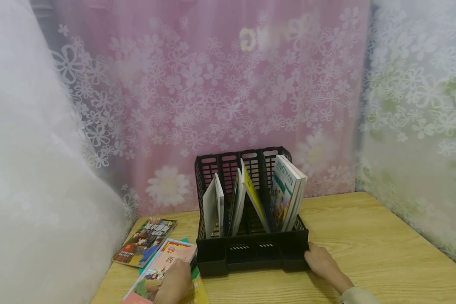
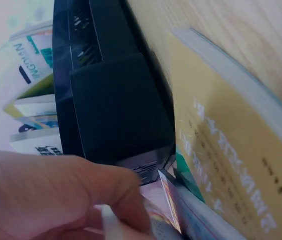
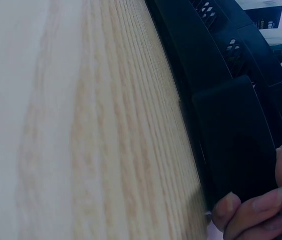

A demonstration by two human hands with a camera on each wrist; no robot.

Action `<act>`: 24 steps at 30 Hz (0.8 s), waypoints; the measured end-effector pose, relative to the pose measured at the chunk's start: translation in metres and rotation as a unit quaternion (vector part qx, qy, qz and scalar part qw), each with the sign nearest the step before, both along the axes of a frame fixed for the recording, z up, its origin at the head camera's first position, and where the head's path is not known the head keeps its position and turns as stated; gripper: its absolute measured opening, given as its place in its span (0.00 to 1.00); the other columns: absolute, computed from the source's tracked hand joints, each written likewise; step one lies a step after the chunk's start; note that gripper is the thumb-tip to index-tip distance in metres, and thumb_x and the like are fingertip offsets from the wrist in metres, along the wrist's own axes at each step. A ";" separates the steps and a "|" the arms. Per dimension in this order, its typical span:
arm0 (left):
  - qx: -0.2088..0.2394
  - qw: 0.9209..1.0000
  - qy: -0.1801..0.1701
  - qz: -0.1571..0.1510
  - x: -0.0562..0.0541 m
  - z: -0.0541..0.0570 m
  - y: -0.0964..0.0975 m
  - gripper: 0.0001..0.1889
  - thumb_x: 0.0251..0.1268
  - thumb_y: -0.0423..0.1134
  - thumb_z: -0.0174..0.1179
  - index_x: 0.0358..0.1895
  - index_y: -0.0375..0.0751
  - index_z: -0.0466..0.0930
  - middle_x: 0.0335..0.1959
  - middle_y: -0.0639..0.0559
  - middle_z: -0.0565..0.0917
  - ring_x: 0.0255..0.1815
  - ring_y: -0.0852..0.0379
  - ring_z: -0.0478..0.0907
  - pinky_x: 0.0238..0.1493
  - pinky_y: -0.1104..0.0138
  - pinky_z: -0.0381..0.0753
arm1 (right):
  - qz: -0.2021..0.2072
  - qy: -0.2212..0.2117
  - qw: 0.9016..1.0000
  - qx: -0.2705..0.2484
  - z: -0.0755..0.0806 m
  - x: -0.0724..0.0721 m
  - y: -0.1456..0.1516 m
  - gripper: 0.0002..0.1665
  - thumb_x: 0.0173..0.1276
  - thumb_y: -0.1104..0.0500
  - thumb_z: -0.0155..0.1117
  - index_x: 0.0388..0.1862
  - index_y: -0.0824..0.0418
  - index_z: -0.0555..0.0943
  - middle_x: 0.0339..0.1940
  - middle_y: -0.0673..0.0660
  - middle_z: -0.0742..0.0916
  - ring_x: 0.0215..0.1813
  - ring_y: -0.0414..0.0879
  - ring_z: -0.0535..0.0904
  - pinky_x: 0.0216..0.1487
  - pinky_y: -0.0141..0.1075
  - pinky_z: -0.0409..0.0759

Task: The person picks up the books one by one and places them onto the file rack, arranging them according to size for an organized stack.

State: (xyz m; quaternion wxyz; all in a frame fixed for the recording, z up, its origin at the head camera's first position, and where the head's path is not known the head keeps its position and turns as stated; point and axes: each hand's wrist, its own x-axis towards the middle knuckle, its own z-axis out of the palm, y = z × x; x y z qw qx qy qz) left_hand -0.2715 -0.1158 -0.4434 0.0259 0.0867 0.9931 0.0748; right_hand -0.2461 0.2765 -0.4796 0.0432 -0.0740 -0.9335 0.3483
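A black plastic desk file rack (image 1: 252, 253) stands on the wooden table with several thin books upright or leaning in its slots. My right hand (image 1: 321, 261) grips its front right corner; in the right wrist view the curled fingers (image 3: 253, 212) are at the rack's end. At the front left corner, my left hand (image 1: 175, 280) holds the rack's end with bent fingers, partly hidden by the thumb side in the left wrist view. Under and beside this hand lie a pink-covered book (image 1: 182, 252) and a yellow book (image 2: 220, 135).
A comic-style book (image 1: 146, 242) lies at the table's left edge, overlapping a teal one (image 1: 185, 240). In the rack, white books (image 1: 292, 198) lean at the right and a yellow-covered one (image 1: 254, 196) slants in the middle. Flowered curtains (image 1: 228, 105) hang close behind the table (image 1: 365, 245) and at both sides.
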 end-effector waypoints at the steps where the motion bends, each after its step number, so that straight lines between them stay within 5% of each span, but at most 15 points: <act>1: -0.012 1.000 0.026 -0.004 0.001 0.001 0.000 0.05 0.51 0.26 0.67 0.28 0.30 0.79 0.26 0.41 0.78 0.28 0.43 0.80 0.30 0.51 0.81 | 0.000 -0.001 1.000 -0.002 0.000 0.000 0.000 0.23 0.66 0.63 0.41 0.52 0.80 0.71 0.21 0.58 0.78 0.17 0.47 0.72 0.20 0.38 0.71; 7: -0.037 0.993 0.102 0.054 0.001 0.005 0.004 0.03 0.55 0.26 0.65 0.28 0.32 0.79 0.25 0.44 0.80 0.26 0.44 0.81 0.27 0.52 0.80 | 0.001 0.001 1.000 -0.001 0.000 0.002 -0.001 0.23 0.66 0.63 0.41 0.51 0.80 0.72 0.20 0.57 0.76 0.18 0.47 0.72 0.21 0.39 0.71; 11: -0.014 0.989 0.140 0.041 0.010 0.021 0.002 0.06 0.55 0.26 0.64 0.25 0.31 0.77 0.21 0.43 0.78 0.23 0.45 0.80 0.24 0.53 0.80 | 0.003 0.000 1.000 0.003 0.000 0.003 0.000 0.23 0.65 0.64 0.42 0.52 0.81 0.71 0.24 0.61 0.80 0.20 0.48 0.73 0.22 0.39 0.72; 18: 0.132 0.984 0.118 -0.015 0.038 0.095 -0.014 0.05 0.61 0.28 0.57 0.35 0.26 0.77 0.18 0.45 0.76 0.14 0.54 0.75 0.14 0.64 0.73 | 0.000 -0.003 1.000 -0.003 -0.002 0.001 0.002 0.23 0.65 0.63 0.41 0.51 0.80 0.71 0.21 0.59 0.77 0.15 0.47 0.73 0.18 0.38 0.72; 20: 0.190 0.974 0.119 -0.026 0.047 0.115 -0.020 0.08 0.63 0.29 0.54 0.39 0.25 0.79 0.19 0.46 0.79 0.15 0.56 0.76 0.14 0.66 0.74 | 0.001 0.003 1.000 0.003 -0.002 0.001 0.002 0.23 0.65 0.64 0.41 0.50 0.81 0.71 0.22 0.60 0.78 0.16 0.47 0.72 0.19 0.38 0.72; 24: 0.258 0.944 0.197 -0.054 0.065 0.144 -0.026 0.08 0.66 0.32 0.56 0.35 0.28 0.80 0.14 0.52 0.77 0.12 0.65 0.69 0.15 0.71 0.70 | 0.006 0.003 1.000 0.009 0.000 0.000 0.001 0.23 0.65 0.64 0.42 0.50 0.81 0.72 0.25 0.62 0.80 0.18 0.48 0.73 0.21 0.39 0.72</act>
